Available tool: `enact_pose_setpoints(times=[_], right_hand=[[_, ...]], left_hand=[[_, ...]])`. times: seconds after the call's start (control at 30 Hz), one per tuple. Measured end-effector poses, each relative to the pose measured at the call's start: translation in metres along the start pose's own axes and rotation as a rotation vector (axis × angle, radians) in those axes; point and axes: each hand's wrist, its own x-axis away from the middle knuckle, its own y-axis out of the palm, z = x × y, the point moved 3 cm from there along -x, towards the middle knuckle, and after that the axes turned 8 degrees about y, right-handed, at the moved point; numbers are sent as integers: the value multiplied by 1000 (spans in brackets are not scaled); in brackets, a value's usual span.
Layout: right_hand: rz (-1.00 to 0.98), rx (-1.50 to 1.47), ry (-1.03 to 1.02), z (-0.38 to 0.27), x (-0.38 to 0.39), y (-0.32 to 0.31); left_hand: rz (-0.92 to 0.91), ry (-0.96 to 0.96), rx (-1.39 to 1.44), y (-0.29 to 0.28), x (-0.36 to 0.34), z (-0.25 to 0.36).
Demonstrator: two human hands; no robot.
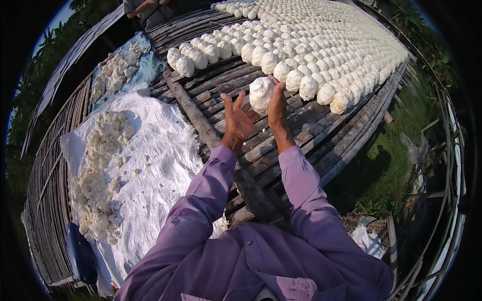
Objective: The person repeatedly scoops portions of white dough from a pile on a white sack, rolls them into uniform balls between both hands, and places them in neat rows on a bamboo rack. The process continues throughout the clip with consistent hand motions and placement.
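Observation:
A rounded, knobbly white lump (261,94) is held upright above the bamboo slats at the centre, resting against my right hand (277,111), whose fingers reach up along its right side and behind it. My left hand (238,118) is just left of the lump, palm turned inward, fingers spread and apparently apart from it. Rows of similar white lumps (309,89) stand close together just beyond my hands, spreading to the upper right over the bamboo rack (208,123).
A white woven sheet (160,165) with crumbly pale pieces (98,180) lies at left; a blue sheet (150,67) with more pieces is behind it. Another person (145,12) stands at top left. A dark blue object (80,251) sits at lower left. Grass (381,165) lies below the rack's right edge.

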Motion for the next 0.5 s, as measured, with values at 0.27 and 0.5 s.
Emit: enact_pose_setpoints(times=[0.27,0.5], right_hand=[[-247,553,-400,-14,22,-19],[-146,32,6,31,15,-78]], left_hand=[[29,-40,-100,1,-12,-26],[-64,-224,-214,7,3,-55]])
